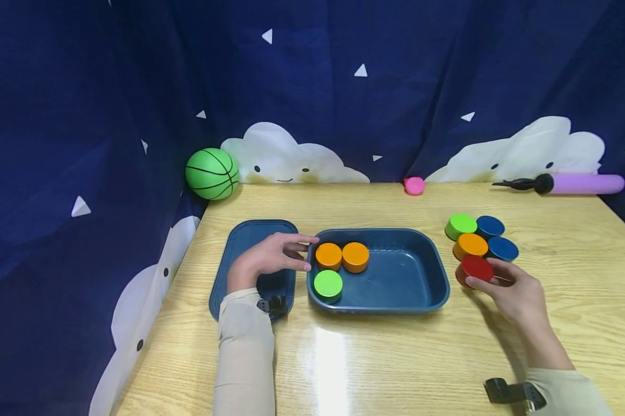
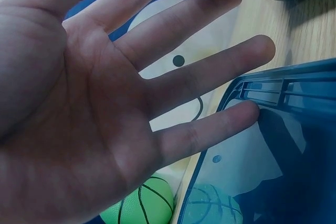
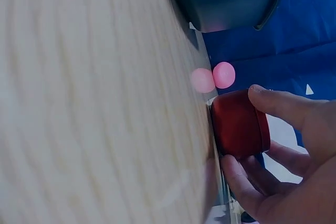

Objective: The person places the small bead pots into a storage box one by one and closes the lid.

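Between the thumb and fingers of my right hand is a small round red tub, pinched at its sides. The right wrist view shows the red tub close to the wooden tabletop; whether it touches is unclear. My left hand reaches to the left end of a dark blue basin, fingers extended at its rim. Its palm is bare in the left wrist view. Inside the basin, two orange tubs sit side by side at the left, with a green tub in front.
Behind the red tub stand an orange tub, a green tub and two blue tubs. A dark blue lid lies under the left forearm. Farther back are a green ball, a pink object and a purple pump.
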Available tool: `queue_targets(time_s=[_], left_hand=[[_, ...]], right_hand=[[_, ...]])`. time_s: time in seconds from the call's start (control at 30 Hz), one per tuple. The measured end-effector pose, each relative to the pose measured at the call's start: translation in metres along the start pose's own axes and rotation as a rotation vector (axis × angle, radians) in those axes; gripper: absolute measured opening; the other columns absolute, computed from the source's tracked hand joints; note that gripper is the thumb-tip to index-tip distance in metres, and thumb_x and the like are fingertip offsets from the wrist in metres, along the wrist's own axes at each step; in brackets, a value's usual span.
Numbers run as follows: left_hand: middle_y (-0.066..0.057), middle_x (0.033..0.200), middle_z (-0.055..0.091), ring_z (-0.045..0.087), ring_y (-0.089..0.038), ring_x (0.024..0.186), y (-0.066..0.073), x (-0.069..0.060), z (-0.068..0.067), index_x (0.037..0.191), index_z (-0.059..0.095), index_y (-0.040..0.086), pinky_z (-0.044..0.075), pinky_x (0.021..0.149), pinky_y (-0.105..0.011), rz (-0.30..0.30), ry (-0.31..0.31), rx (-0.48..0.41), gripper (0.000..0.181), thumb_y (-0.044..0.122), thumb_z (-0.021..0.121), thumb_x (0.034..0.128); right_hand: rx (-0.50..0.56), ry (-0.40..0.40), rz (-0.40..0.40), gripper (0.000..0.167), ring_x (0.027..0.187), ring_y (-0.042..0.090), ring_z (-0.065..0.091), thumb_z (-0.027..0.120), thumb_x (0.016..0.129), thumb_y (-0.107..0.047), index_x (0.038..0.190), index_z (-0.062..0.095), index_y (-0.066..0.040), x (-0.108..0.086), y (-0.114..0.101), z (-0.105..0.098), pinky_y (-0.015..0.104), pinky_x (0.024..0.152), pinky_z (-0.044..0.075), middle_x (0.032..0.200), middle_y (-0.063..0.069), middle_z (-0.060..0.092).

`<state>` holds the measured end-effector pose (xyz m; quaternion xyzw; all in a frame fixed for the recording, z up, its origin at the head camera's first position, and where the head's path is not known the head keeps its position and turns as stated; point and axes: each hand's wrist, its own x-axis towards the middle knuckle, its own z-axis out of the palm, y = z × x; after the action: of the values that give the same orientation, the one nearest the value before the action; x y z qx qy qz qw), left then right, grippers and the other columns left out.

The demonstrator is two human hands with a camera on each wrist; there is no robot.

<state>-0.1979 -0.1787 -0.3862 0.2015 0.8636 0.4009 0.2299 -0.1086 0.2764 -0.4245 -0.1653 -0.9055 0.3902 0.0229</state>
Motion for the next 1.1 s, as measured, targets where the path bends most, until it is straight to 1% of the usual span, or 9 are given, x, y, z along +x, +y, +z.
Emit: queue_targets(time_s=[0.13,0.33,0.5,0.57,0.63,0.73,0.9,0.97,1.1], left_hand=[[-0.012,0.144,0.059,0.063,-0.029,0.126,0.001,0.0,0.0,0.148,0.054,0.023,0.04,0.116,-0.053,-0.002,0.0,-0.001,0.062,0.023,0.077,0.0905],[-0.012,0.145,0.059,0.063,-0.029,0.126,0.001,0.0,0.001,0.148,0.053,0.024,0.039,0.116,-0.053,-0.008,0.0,-0.005,0.062,0.023,0.077,0.0904],[-0.012,0.145,0.059,0.062,-0.029,0.127,0.001,0.0,0.001,0.148,0.053,0.024,0.039,0.116,-0.053,-0.013,0.0,-0.01,0.062,0.023,0.077,0.0904],[-0.012,0.145,0.059,0.062,-0.03,0.127,0.0,0.0,0.001,0.148,0.053,0.024,0.04,0.116,-0.052,-0.012,0.0,-0.011,0.062,0.022,0.077,0.0904],[-0.012,0.145,0.059,0.062,-0.03,0.127,0.0,0.0,0.001,0.147,0.054,0.023,0.041,0.115,-0.052,-0.01,0.001,-0.011,0.062,0.021,0.077,0.0904],[-0.012,0.145,0.059,0.062,-0.03,0.127,0.001,0.0,0.0,0.147,0.054,0.023,0.042,0.114,-0.052,-0.007,0.004,-0.008,0.061,0.021,0.077,0.0906],[-0.013,0.145,0.059,0.062,-0.031,0.126,0.001,0.0,0.0,0.147,0.054,0.022,0.042,0.114,-0.051,-0.004,0.004,-0.006,0.061,0.02,0.077,0.0908],[-0.013,0.145,0.059,0.062,-0.031,0.127,0.001,0.0,0.001,0.147,0.054,0.022,0.042,0.114,-0.051,-0.005,0.004,-0.007,0.061,0.02,0.077,0.0908],[-0.013,0.145,0.059,0.062,-0.03,0.127,0.001,0.0,0.001,0.147,0.054,0.023,0.042,0.114,-0.051,-0.011,0.004,-0.011,0.061,0.021,0.077,0.0908]], right_hand=[[0.019,0.011,-0.001,0.077,0.076,-0.019,0.044,0.078,0.088,-0.04,0.145,0.05,0.002,-0.003,-0.003,-0.003,0.003,0.064,0.043,0.137,0.031,0.056],[0.055,0.038,-0.022,0.08,0.077,-0.021,0.048,0.082,0.084,-0.042,0.145,0.051,-0.001,-0.009,-0.012,-0.01,0.004,0.065,0.046,0.126,0.015,0.065],[0.063,0.055,-0.056,0.08,0.082,-0.021,0.049,0.083,0.081,-0.045,0.144,0.054,-0.005,-0.014,-0.026,-0.015,0.004,0.068,0.046,0.111,-0.016,0.063],[0.074,0.049,-0.07,0.08,0.084,-0.021,0.05,0.084,0.08,-0.045,0.144,0.054,-0.006,-0.017,-0.032,-0.016,0.003,0.069,0.045,0.102,-0.031,0.054],[0.092,0.041,-0.081,0.079,0.086,-0.021,0.051,0.085,0.08,-0.043,0.144,0.055,-0.007,-0.02,-0.039,-0.016,0.004,0.07,0.046,0.098,-0.036,0.05],[0.114,0.023,-0.087,0.079,0.088,-0.02,0.051,0.085,0.081,-0.042,0.145,0.054,-0.008,-0.023,-0.05,-0.015,0.006,0.069,0.048,0.105,-0.03,0.055],[0.106,-0.016,-0.114,0.077,0.093,-0.013,0.052,0.084,0.082,-0.041,0.146,0.053,-0.009,-0.028,-0.067,-0.009,0.009,0.068,0.051,0.128,0.003,0.061],[0.102,-0.038,-0.143,0.075,0.098,-0.004,0.055,0.083,0.083,-0.04,0.145,0.053,-0.01,-0.03,-0.074,-0.005,0.01,0.069,0.052,0.134,0.012,0.06],[0.098,-0.093,-0.209,0.074,0.112,0.023,0.06,0.084,0.083,-0.038,0.144,0.055,-0.009,-0.033,-0.087,0.003,0.012,0.069,0.053,0.136,0.019,0.059]])
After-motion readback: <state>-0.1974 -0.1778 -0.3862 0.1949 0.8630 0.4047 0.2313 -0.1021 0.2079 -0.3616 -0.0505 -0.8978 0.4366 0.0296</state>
